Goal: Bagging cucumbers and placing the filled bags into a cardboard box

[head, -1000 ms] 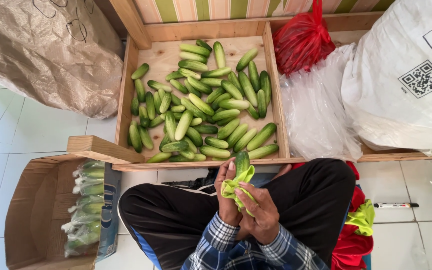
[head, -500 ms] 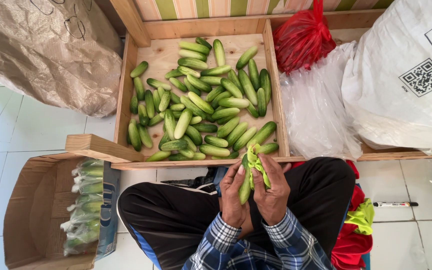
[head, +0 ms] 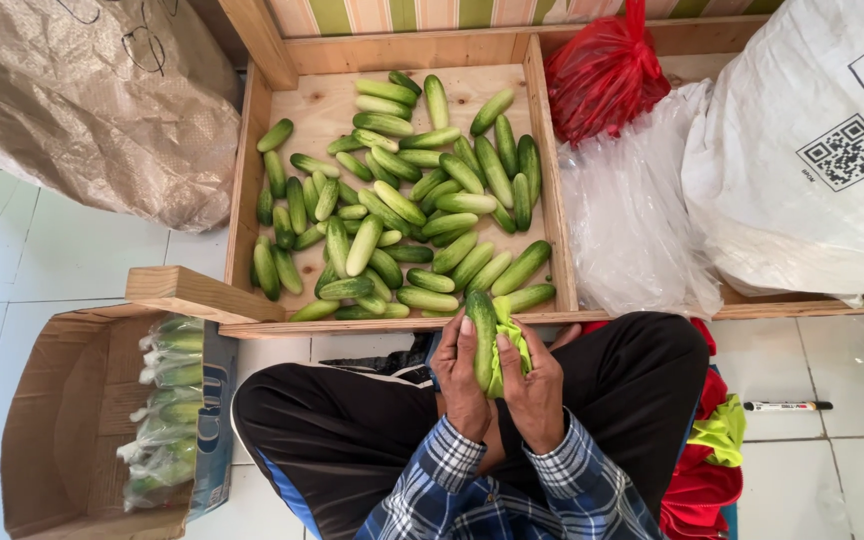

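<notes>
Your left hand [head: 464, 385] and right hand [head: 532, 390] close together around one cucumber [head: 482, 335], held upright over your lap just at the near rail of the wooden tray [head: 550, 180], with a light green cloth [head: 508, 345] pressed to its right side. The likely hazard is slippage: smooth skin under a loose cloth could slide from your fingers. It might then drop to your lap or the tiled floor [head: 12, 270], short of the packed cardboard box [head: 52, 420].

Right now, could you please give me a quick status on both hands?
Left hand and right hand both closed around one cucumber and a green cloth. Cucumber tray just ahead. Nothing in between.
</notes>
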